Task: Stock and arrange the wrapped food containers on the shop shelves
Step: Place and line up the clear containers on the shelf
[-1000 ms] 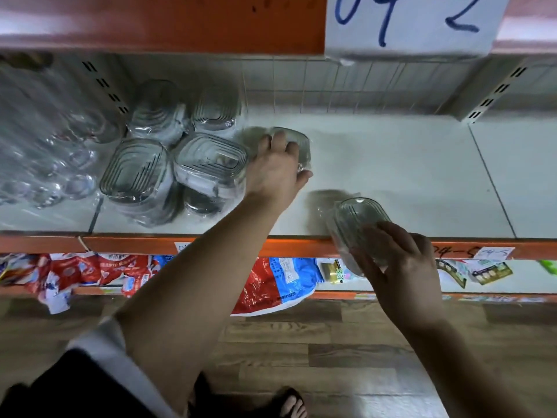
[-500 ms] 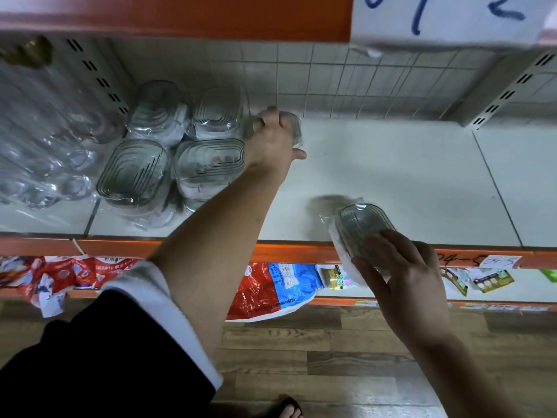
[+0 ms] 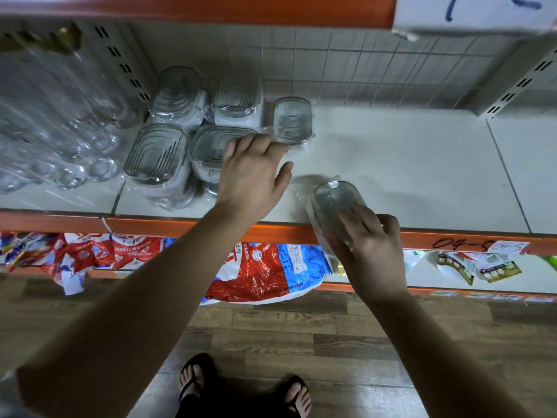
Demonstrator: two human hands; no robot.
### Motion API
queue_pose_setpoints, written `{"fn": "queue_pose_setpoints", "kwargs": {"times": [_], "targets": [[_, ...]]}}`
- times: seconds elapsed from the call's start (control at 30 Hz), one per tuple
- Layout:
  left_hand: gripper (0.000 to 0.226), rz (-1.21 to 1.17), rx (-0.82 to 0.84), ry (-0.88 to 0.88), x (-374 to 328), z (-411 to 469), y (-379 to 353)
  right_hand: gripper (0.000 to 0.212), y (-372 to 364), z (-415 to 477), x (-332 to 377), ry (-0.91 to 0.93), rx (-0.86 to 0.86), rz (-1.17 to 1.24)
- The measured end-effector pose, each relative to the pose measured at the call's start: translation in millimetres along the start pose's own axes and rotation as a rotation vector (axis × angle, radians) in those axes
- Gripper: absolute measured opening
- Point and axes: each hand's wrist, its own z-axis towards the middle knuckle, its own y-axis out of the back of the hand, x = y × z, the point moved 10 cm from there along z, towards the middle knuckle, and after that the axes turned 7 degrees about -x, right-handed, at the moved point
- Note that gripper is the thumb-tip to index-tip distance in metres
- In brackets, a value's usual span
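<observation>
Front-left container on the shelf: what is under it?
The front-left container sits on at least one more wrapped container, on the shelf. Whether others lie below is hidden by the wrap and the top one.

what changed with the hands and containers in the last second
The left hand pushed the small wrapped container to the back of the shelf, beside the stacked containers, let go and drew back, open. The right hand still holds the second container at the shelf's front edge; the stacks stayed put.

head-worn camera, looking steeply down, close over shelf [image 3: 391,164] and floor [image 3: 346,342]
</observation>
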Motion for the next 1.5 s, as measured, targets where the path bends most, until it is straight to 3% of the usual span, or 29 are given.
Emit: {"fn": "queue_pose_setpoints", "kwargs": {"times": [0.17,0.33,0.5,0.6,0.73,0.9,1.0,1.33,1.5], "targets": [[0.029,0.003,-0.088,0.008,16.6,-54.3,26.8,0.063,-41.6,30.6,28.6,0.003,0.203,-0.198],[0.026,0.024,-0.032,-0.010,25.0,-86.9,25.3,0.050,-51.1,64.5,56.6,0.015,0.151,-0.236],[0.026,0.020,-0.042,0.025,42.1,-90.9,33.8,0.040,-59.1,81.0,67.8,-0.001,0.247,-0.290],[0.026,0.032,-0.048,0.032,54.6,-91.7,42.7,0.037,-43.0,89.8,70.8,-0.037,0.150,-0.158],[0.031,0.054,-0.027,0.058,80.2,-90.5,54.1,0.047,-26.6,103.1,101.2,0.050,0.051,0.326],[0.038,0.074,0.002,0.208,130.9,-88.5,65.5,0.065,-55.3,113.2,132.5,0.201,0.255,0.212],[0.040,0.100,0.062,0.207,143.8,-89.9,62.1,0.068,-62.5,117.2,135.7,0.189,0.303,0.208],[0.037,0.070,0.060,0.177,150.2,-92.5,58.4,0.048,-52.4,121.8,141.8,0.168,0.173,0.092],[0.045,0.066,0.088,0.197,152.1,-93.4,53.4,0.055,-37.7,102.0,144.6,0.066,0.008,0.181]]}}
